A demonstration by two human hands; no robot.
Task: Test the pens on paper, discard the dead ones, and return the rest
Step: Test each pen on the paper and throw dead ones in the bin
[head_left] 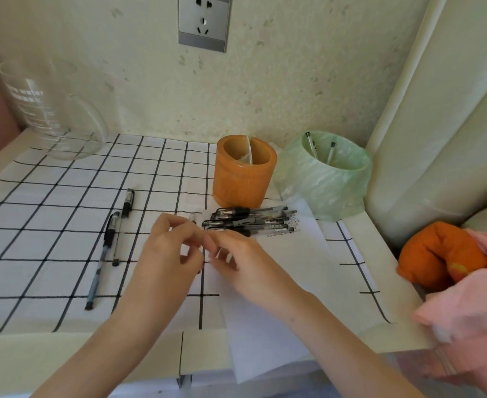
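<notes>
1 pen (pixel 192 219) hangs between left hand (pixel 171 248) and right hand (pixel 240 261) above paper (pixel 288 282).

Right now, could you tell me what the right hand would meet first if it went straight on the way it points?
The left hand, almost touching the right hand; beyond it, probably the two black pens on the checked cloth.

This looks like a home: a small worktop (pixel 403 311) under a black-grid white cloth (pixel 49 219) stands against leaf-patterned wallpaper (pixel 279 81) with a wall socket (pixel 205 21). On it is a glass water jug (pixel 52 110), and beside it an orange soft cushion (pixel 437 254) and pink fabric (pixel 466 311).
</notes>
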